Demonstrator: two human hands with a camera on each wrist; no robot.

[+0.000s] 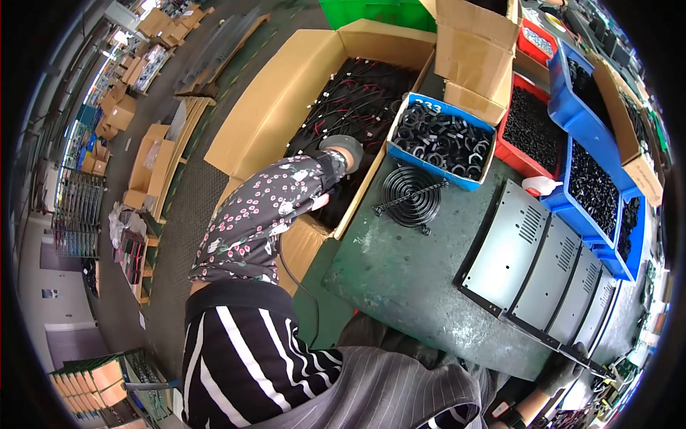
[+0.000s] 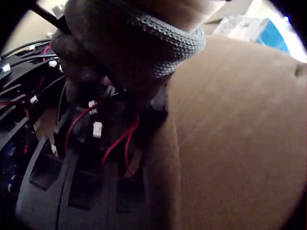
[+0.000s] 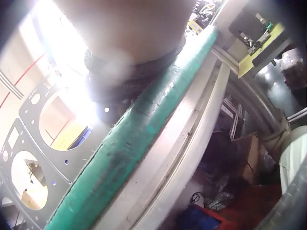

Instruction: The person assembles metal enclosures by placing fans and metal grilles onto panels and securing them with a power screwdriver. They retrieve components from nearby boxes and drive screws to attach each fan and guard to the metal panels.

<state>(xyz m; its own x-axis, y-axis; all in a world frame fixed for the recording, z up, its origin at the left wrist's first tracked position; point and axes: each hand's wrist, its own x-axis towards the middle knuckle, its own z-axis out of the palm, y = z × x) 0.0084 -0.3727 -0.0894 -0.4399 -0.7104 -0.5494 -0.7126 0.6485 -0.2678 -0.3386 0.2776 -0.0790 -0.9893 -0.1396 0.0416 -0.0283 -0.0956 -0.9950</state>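
Note:
The left hand [image 1: 344, 151], in a grey glove, is down in a large carton [image 1: 250, 107] of black wired parts [image 1: 364, 96]. Its fingers [image 2: 76, 62] curl in among the black parts [image 2: 86, 187] in the left wrist view; they appear to grip one, though their tips are hidden. Red wires and white connectors lie below the palm. In a dark glove, the right hand [image 1: 561, 372] is at the table's edge, beside the end of a row of metal panels [image 1: 507, 239]. Only its cuff [image 3: 129, 74] is plain in the right wrist view, so its finger shape is unclear.
A round black fan guard [image 1: 411, 196] lies on the green table [image 1: 386, 264]. Behind it stands a blue bin [image 1: 464, 179] of black rings. Red [image 1: 525, 168] and blue bins [image 1: 572, 214] of small black parts line the table's far side. A cable hangs beside the carton.

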